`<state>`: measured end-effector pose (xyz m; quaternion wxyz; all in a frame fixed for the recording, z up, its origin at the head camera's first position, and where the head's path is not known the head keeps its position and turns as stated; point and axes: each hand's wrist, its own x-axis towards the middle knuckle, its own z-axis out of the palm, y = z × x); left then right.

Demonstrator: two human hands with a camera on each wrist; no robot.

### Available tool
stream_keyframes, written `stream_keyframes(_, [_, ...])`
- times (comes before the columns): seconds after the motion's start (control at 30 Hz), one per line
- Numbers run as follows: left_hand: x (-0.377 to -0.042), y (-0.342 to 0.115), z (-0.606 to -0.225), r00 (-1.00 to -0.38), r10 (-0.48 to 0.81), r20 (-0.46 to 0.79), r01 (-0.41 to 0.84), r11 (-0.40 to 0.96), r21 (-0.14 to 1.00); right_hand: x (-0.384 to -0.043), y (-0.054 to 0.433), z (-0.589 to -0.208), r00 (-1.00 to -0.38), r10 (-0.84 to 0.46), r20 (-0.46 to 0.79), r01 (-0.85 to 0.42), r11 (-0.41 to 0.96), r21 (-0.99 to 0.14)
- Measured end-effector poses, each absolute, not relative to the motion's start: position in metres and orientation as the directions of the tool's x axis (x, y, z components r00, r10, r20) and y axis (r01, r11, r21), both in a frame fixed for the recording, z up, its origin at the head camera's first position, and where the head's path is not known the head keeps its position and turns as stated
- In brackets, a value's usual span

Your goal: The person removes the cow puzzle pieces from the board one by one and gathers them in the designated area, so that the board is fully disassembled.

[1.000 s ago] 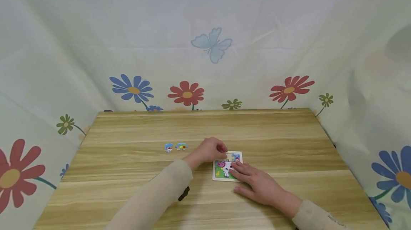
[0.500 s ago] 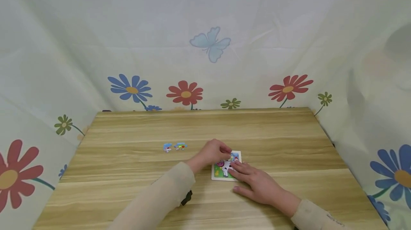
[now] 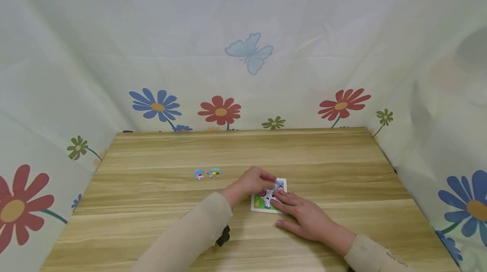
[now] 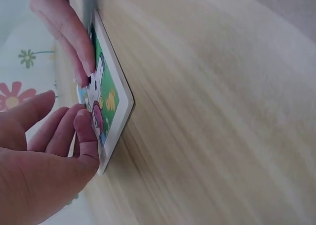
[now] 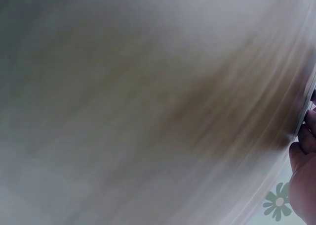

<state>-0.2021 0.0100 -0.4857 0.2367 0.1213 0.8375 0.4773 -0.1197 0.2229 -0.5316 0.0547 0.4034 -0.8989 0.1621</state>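
A white-framed picture puzzle [image 3: 262, 211] with a spotted cow lies flat on the table. At its upper left, my left hand [image 3: 254, 180] pinches a small puzzle piece with thumb and fingers, close over the far part of the picture; the fingers mostly hide the piece. In the left wrist view, its bent fingertips [image 4: 85, 121] meet right at the puzzle's rim [image 4: 129, 99]. My right hand [image 3: 308, 218] rests with fingers stretched out on the picture's right side, covering part of the cow. Only some of that hand [image 5: 305, 178] shows at the right wrist view's edge.
Two loose puzzle pieces lie left of the puzzle: one blue and white [image 3: 199, 174], the other blue with yellow and red [image 3: 214, 173]. The wood-grain table [image 3: 323, 153] ends at a flower-printed cloth [image 3: 296, 82] behind and at both sides.
My left hand has shifted slightly right and down over the puzzle, and picture now shows by its fingertips where a pale gap was. The right hand has stayed in place.
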Motion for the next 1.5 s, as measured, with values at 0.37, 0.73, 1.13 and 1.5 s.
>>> stream_keyframes(0.37, [-0.203, 0.009, -0.499, -0.862, 0.370, -0.346, -0.198, 0.382, 0.903, -0.119, 0.223, -0.533, -0.685, -0.696, 0.213, -0.727, 0.637, -0.257])
stream_keyframes(0.73, [-0.199, 0.015, -0.490, -0.889, 0.287, -0.355, -0.233, 0.384, 0.893, -0.118, 0.224, -0.533, -0.676, -0.695, 0.246, -0.736, 0.618, -0.277])
stream_keyframes(1.13, [-0.189, 0.019, -0.479, -0.864, 0.335, -0.376, -0.260, 0.343, 0.903, -0.120, 0.224, -0.527, -0.649, -0.716, 0.258, -0.760, 0.596, -0.258])
stream_keyframes(1.5, [-0.192, 0.020, -0.489, -0.868, 0.271, -0.417, -0.383, 0.171, 0.908, -0.121, 0.224, -0.527, -0.654, -0.721, 0.228, -0.754, 0.599, -0.267])
